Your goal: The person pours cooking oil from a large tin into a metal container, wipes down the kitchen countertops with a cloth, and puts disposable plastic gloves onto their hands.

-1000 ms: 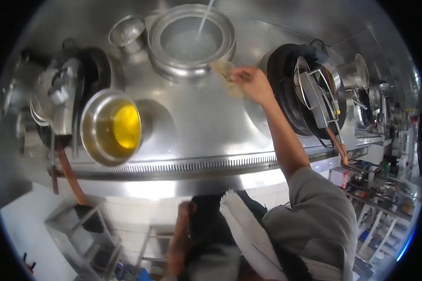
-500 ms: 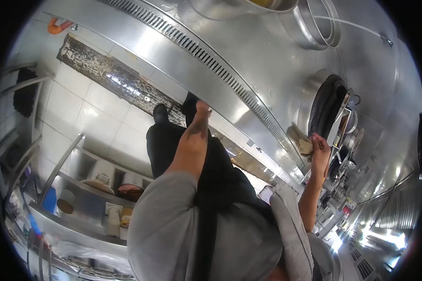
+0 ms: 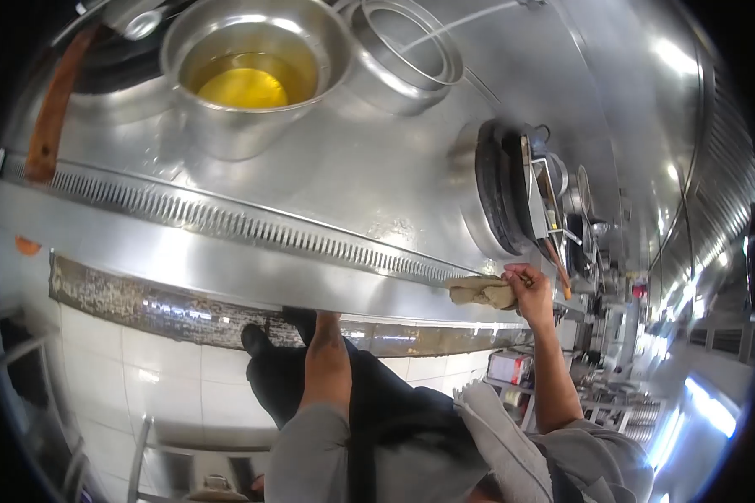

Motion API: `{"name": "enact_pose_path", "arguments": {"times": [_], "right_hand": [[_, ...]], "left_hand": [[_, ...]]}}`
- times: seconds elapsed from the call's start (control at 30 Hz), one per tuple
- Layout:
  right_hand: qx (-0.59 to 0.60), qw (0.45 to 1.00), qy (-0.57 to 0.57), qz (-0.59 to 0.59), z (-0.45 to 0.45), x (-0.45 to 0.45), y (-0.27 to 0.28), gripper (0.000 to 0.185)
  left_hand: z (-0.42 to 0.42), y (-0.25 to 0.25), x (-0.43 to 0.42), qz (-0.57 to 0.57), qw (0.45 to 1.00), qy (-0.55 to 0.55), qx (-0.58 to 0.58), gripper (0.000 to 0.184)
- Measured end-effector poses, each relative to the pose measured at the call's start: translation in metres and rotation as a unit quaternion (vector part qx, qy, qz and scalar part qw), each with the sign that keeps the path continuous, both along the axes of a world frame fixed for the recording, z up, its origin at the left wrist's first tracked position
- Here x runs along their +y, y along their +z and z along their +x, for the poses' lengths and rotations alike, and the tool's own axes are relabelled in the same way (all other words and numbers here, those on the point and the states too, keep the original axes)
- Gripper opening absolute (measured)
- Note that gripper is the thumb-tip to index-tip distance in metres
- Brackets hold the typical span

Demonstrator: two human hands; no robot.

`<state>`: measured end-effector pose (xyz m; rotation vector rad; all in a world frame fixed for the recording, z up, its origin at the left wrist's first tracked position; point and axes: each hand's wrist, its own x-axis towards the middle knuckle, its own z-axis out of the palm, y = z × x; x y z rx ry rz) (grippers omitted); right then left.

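My right hand pinches a crumpled tan cloth at the front edge of the steel counter, near its slotted drain strip. Black woks stand just beyond that hand, with utensils on them. My left hand is low at the counter's front edge; the counter hides its fingers. A steel pot of yellow liquid stands at the upper left. Beside it is a round steel basin, with a thin stream of water falling into it.
A wooden handle sticks out over the drain strip at the left. Tiled floor and a metal rack lie below. Shelves with a box stand at the right. A grey towel hangs over my shoulder.
The view has swung about. My right hand has gone from beside the basin to the counter's front edge, still holding the cloth. My left hand stays low by the front of the counter.
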<state>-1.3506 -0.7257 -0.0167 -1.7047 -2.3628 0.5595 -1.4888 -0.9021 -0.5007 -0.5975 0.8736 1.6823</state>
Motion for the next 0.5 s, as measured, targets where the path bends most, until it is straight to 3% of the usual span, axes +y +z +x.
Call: {"name": "enact_pose_path", "arguments": {"times": [0.5], "right_hand": [[0.031,0.997,-0.062,-0.021,0.012,0.02,0.009,0.022]], "left_hand": [[-0.015,0.004,-0.035,-0.053,0.994,-0.09,0.02,0.03]]}}
